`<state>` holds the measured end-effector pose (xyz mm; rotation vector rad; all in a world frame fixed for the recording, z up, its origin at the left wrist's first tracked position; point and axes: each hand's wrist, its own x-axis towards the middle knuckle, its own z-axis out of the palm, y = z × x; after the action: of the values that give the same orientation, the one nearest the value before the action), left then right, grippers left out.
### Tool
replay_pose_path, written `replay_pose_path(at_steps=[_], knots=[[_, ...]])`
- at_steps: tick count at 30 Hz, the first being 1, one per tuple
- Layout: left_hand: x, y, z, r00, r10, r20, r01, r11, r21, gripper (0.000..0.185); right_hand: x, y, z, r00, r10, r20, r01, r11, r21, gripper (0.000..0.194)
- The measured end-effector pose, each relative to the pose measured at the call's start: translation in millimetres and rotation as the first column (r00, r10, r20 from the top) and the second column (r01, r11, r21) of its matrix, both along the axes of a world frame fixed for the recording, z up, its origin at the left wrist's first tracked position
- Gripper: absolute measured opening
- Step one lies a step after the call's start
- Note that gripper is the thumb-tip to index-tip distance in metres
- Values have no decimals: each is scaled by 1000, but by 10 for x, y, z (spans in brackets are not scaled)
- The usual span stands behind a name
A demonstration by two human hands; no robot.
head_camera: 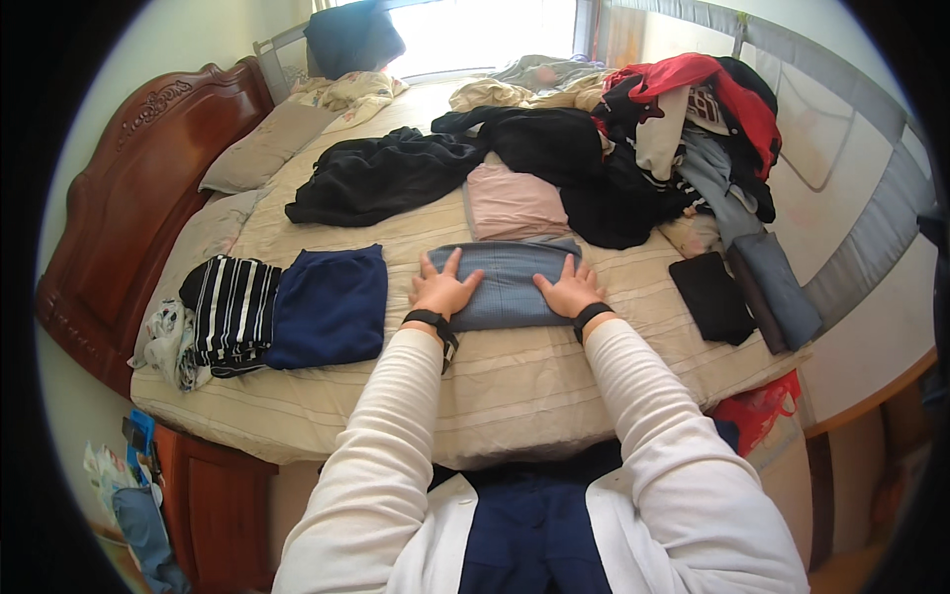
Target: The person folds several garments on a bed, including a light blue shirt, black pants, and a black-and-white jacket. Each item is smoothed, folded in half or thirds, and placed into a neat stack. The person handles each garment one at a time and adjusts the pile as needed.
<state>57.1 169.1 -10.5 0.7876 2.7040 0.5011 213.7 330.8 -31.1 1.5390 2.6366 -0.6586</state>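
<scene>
A folded blue-grey checked garment (505, 293) lies on the bed in front of me. My left hand (445, 286) rests on its left edge and my right hand (570, 288) on its right edge, both with fingers spread and palms down. Just beyond it lies a folded pink garment (516, 202), with a loose black garment (382, 178) to its upper left. Left of my hands are a folded navy blue garment (330, 308) and a black-and-white striped one (239, 308), side by side. Folded black cloth (712, 297) and a rolled or folded grey-blue one (779, 289) are at the right.
A heap of red, black and grey clothes (698, 119) rises at the back right, beside a mesh bed rail (861, 260). Pillows (263, 145) lie along the carved wooden headboard (163, 178) at the left. A red plastic bag (764, 412) is below the bed's right corner.
</scene>
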Motion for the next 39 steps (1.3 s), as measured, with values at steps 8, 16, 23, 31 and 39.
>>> replay_pose_path(at_steps=[8, 16, 23, 31, 39], knots=[[-494, -368, -190, 891, 59, 451, -210, 933, 293, 86, 119, 464, -49, 853, -90, -514, -181, 873, -453, 65], [-153, -88, 581, 515, -202, 833, -298, 869, 395, 47, 734, 593, 565, 605, -230, -762, -401, 739, -541, 61], [905, 1699, 1443, 487, -722, 491, 122, 613, 781, 37, 2545, 1283, 1227, 131, -331, -934, -185, 918, -351, 45], [2422, 4027, 1629, 467, -879, 93, 343, 277, 897, 44, 4044, 1899, 1103, -2, -68, -998, 420, 905, -62, 47], [3031, 4809, 230, 712, -672, -203, 590, 415, 692, 62, 4492, 2232, 204, 64, -475, -878, 625, 705, -336, 75]])
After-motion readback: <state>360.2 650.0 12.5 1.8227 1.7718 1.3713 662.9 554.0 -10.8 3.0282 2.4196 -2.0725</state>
